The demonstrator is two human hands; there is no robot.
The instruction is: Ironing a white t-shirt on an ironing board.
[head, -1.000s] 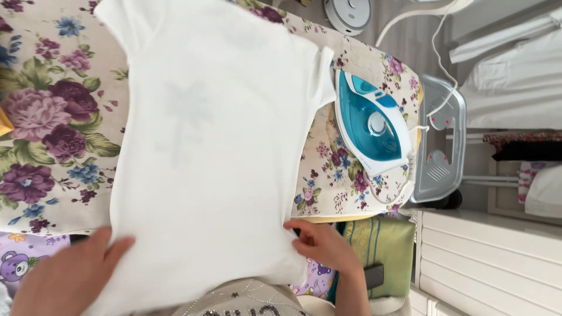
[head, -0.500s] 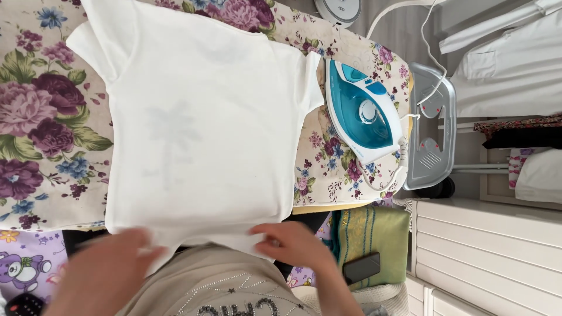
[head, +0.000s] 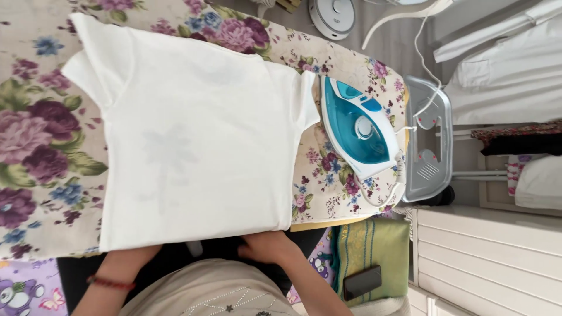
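In the head view, a white short-sleeved cotton T-shirt (head: 199, 140) lies flat on the floral-covered ironing board (head: 35, 134). Both hands sit at its near hem: the left hand (head: 137, 253) is mostly tucked under the cloth, the right hand (head: 264, 246) curls at the hem; whether either pinches it cannot be told. A blue-and-white steam iron (head: 358, 127) rests beside the sleeve.

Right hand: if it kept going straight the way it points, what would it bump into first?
The right hand sits at the near edge of the ironing board, pointing up the board. It would likely meet the hem of the white T-shirt first, though depth is hard to judge.
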